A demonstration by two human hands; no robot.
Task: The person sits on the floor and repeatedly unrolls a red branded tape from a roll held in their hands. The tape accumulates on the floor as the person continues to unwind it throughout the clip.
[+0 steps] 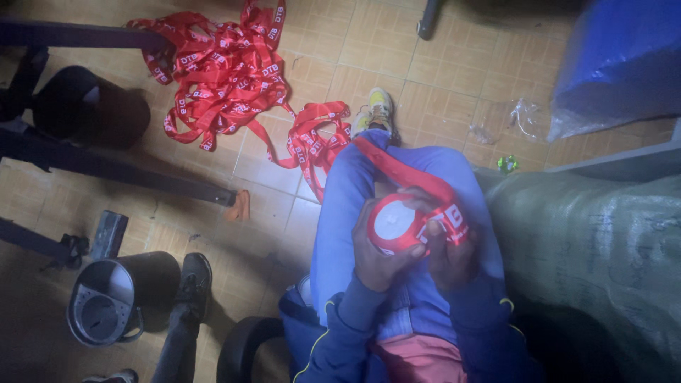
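- the left hand (379,255) cupped the roll (395,225) from below, fingers curled round its rim; the right hand (448,245) pinched the ribbon (397,169) where it met the roll.
- the roll sat in the lap, over the blue-trousered knees (369,184), between both hands.
- likely risk: the ribbon ran taut from the roll over the knee to the loose heap (227,71) on the floor; a snag or knot in that tangle could jerk the roll out of the grip.
- a twist in the ribbon could be wound in flat-side wrong, as light was poor.
- the shoe (376,110) lay near the ribbon and might trap it.
- the roll looked red, round, with a pale flat face and white print on its outer turn.
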